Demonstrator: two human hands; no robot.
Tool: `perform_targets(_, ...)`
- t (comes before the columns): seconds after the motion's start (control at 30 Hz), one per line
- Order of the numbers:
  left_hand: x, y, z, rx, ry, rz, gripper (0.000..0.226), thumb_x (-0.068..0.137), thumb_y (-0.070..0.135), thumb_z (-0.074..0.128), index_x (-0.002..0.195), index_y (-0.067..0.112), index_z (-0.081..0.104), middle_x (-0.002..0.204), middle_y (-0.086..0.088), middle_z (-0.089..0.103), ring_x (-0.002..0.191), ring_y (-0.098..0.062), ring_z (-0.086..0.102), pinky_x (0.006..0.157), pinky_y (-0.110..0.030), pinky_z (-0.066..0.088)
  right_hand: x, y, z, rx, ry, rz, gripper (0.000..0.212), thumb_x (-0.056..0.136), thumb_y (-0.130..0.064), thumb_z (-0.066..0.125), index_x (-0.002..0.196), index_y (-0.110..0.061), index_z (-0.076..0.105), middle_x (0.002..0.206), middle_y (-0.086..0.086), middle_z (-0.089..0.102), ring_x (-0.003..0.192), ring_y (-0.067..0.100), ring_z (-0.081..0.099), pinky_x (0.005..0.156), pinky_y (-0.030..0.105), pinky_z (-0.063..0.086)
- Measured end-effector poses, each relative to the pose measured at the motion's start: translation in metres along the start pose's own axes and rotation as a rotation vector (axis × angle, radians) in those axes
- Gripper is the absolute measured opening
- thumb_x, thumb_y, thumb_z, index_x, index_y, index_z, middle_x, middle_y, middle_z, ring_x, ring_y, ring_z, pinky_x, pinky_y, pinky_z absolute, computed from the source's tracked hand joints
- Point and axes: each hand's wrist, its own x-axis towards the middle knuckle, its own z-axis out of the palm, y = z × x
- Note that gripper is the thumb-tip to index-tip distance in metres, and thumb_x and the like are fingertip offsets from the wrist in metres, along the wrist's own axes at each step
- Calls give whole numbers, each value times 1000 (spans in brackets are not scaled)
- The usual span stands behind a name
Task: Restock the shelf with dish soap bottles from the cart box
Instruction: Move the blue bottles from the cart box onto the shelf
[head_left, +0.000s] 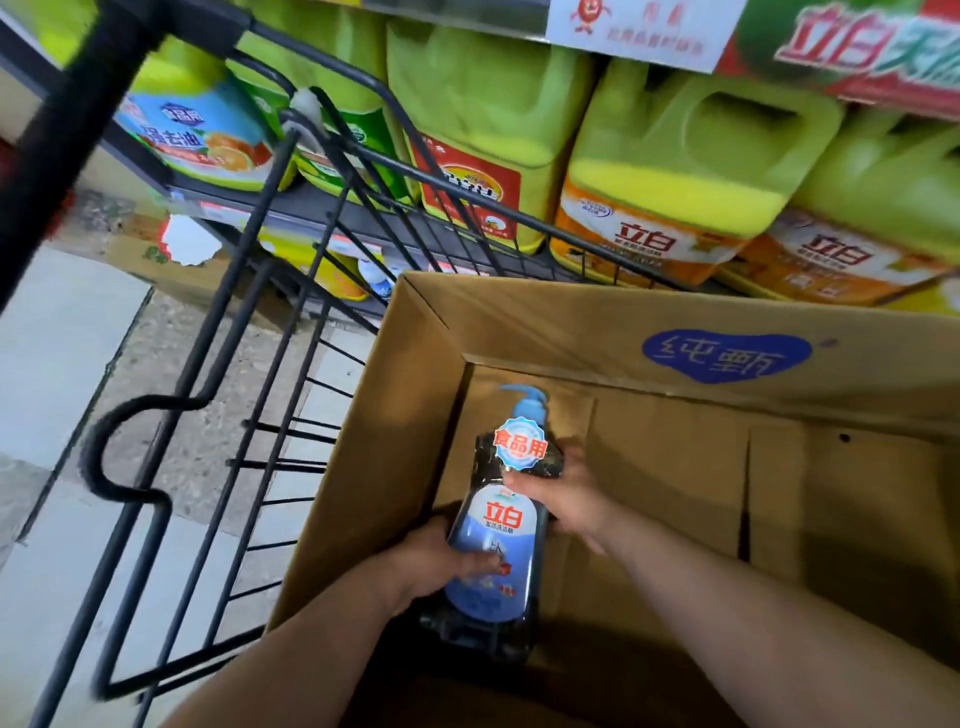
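Note:
A dark dish soap bottle (498, 525) with a blue pump top and a blue-white label stands inside the open cardboard box (623, 332) in the black wire cart (249, 364). My left hand (436, 566) grips its lower body from the left, thumb across the label. Around the upper body, from the right, my right hand (566, 493) holds it just under the round sticker. The box floor around the bottle shows no other bottles.
Large green and yellow detergent jugs (675, 171) fill the shelf beyond the cart, with smaller bottles (374, 280) on a lower shelf. The cart's rim and wire side run to the left. Tiled floor (67, 364) lies to the left of the cart.

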Motion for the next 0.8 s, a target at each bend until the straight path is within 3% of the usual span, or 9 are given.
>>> perform_targets(0.1, -21, 2, 3, 9, 0, 43, 55, 71, 20, 81, 120, 13, 57, 116, -6, 68, 104, -19, 66, 97, -37, 50, -20, 0, 1, 42, 64, 10, 57, 70, -20, 82, 114, -17, 46, 103, 1, 68, 82, 14, 68, 62, 31, 57)
perform_targets(0.2, -44, 9, 3, 3, -13, 111, 48, 70, 17, 82, 114, 12, 62, 109, -5, 71, 97, -17, 69, 88, -30, 55, -46, -7, 0, 70, 128, -2, 53, 70, -25, 82, 111, -14, 50, 107, 8, 69, 94, 25, 69, 82, 47, 57)
perform_targets(0.3, -66, 22, 3, 34, -49, 180, 37, 73, 17, 80, 107, 9, 68, 104, -5, 73, 92, -16, 71, 83, -27, 56, -76, -23, -5, 117, 171, -82, 51, 72, -27, 81, 108, -15, 48, 107, 7, 68, 90, 22, 68, 68, 35, 56)
perform_targets(0.43, -99, 47, 4, 91, -43, 274, 34, 72, 24, 80, 101, 9, 70, 101, -7, 74, 88, -16, 72, 82, -31, 57, -118, -49, -16, 169, 215, -199, 34, 74, -21, 80, 100, -16, 58, 96, 3, 70, 69, 9, 66, 46, 18, 48)
perform_targets(0.5, -115, 60, 6, 136, -31, 350, 35, 70, 27, 80, 99, 10, 69, 94, -4, 75, 83, -15, 72, 79, -30, 58, -144, -62, -23, 192, 259, -267, 33, 74, -22, 80, 97, -17, 56, 90, -1, 67, 68, 8, 65, 47, 18, 49)
perform_targets(0.6, -140, 82, 16, 164, -22, 481, 25, 71, 25, 80, 87, 15, 64, 68, 10, 74, 63, -3, 70, 61, -20, 57, -181, -77, -37, 215, 312, -346, 52, 75, -25, 79, 114, -12, 47, 103, 3, 66, 85, 18, 67, 62, 27, 52)
perform_targets(0.7, -164, 100, 35, 209, -21, 592, 31, 68, 31, 81, 86, 22, 57, 93, 0, 74, 76, -11, 71, 73, -28, 59, -222, -81, -56, 260, 391, -452, 57, 77, -17, 77, 124, 0, 50, 111, 14, 68, 83, 19, 69, 62, 26, 53)
perform_targets(0.77, -183, 112, 52, 237, -26, 655, 34, 67, 35, 81, 85, 23, 55, 91, 3, 71, 74, -7, 69, 66, -23, 57, -251, -80, -69, 281, 479, -495, 53, 77, -16, 77, 120, 2, 52, 104, 14, 68, 68, 12, 68, 48, 18, 50)
perform_targets(0.8, -191, 117, 62, 245, -36, 686, 35, 68, 36, 81, 85, 23, 54, 89, 5, 70, 71, -5, 68, 61, -20, 56, -266, -79, -77, 298, 518, -512, 53, 77, -17, 78, 120, 2, 52, 105, 14, 68, 70, 13, 68, 46, 18, 50)
